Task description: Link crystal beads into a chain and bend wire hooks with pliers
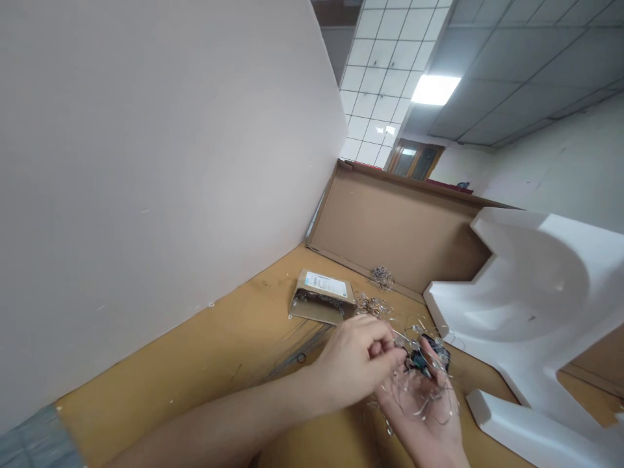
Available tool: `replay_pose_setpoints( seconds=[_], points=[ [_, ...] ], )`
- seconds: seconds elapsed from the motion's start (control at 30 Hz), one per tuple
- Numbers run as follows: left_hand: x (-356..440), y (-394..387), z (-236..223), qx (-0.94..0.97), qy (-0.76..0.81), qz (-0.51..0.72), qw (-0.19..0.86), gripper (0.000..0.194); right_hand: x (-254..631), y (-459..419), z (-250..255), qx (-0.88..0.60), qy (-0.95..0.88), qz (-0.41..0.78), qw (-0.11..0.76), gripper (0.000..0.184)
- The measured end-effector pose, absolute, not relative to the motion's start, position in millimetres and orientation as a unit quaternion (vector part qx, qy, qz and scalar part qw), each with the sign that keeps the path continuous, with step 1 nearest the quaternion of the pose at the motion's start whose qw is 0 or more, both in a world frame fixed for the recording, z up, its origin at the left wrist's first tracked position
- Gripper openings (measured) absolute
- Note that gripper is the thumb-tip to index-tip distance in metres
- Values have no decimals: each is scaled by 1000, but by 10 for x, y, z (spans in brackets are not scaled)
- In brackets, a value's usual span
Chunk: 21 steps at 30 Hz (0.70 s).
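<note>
My left hand (358,361) reaches in from the lower left with its fingers pinched on a strand of thin silvery wire. My right hand (425,406) lies palm up just beside it, fingers curled round a loose tangle of the same wire (429,390) and a small black and blue part (429,356). The two hands touch above the wooden table (219,351). What the dark part is, I cannot make out.
A small cardboard box with a white label (322,296) lies beyond the hands, with wire tangles (381,278) near it and straight wires (297,351) on the table. A white board (146,162) stands left, a cardboard panel (390,227) behind, white foam (536,305) right.
</note>
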State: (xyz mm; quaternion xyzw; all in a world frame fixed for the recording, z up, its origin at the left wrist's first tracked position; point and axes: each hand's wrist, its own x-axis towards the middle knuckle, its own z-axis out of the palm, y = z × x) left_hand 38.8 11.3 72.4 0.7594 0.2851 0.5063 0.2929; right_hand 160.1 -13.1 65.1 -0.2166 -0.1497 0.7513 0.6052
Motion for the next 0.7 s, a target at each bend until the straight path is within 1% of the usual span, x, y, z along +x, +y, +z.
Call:
replay_pose_setpoints(
  seconds=[0.1, 0.17, 0.23, 0.27, 0.33, 0.37, 0.4, 0.47, 0.57, 0.63, 0.7],
  points=[
    [346, 238, 751, 652, 283, 483, 511, 11, 1570, -137, 658, -221, -140, 761, 593, 35],
    [356, 285, 745, 600, 266, 476, 586, 14, 1545, -134, 653, -225, -159, 752, 599, 32],
    [399, 265, 714, 580, 248, 513, 583, 19, 1527, -124, 642, -236, -178, 720, 628, 29],
    [429, 229, 691, 585, 243, 543, 551, 19, 1521, -118, 634, -248, -184, 696, 648, 27],
    [489, 125, 637, 619, 245, 591, 456, 12, 1508, -107, 605, -281, -194, 638, 690, 24],
    [515, 69, 608, 628, 241, 609, 420, 13, 1498, -104, 582, -297, -206, 607, 708, 24],
    [539, 18, 581, 625, 238, 622, 408, 18, 1486, -104, 554, -310, -226, 577, 721, 25],
    [577, -56, 530, 590, 233, 627, 452, 30, 1454, -108, 481, -332, -288, 523, 731, 31],
    [623, -94, 469, 511, 203, 591, 591, 43, 1403, -123, 355, -391, -408, 402, 720, 40],
    [652, -97, 443, 464, 167, 565, 662, 46, 1374, -134, 287, -424, -464, 312, 712, 46],
    [676, -101, 434, 420, 137, 551, 708, 47, 1349, -141, 252, -436, -481, 271, 711, 53]
  ],
)
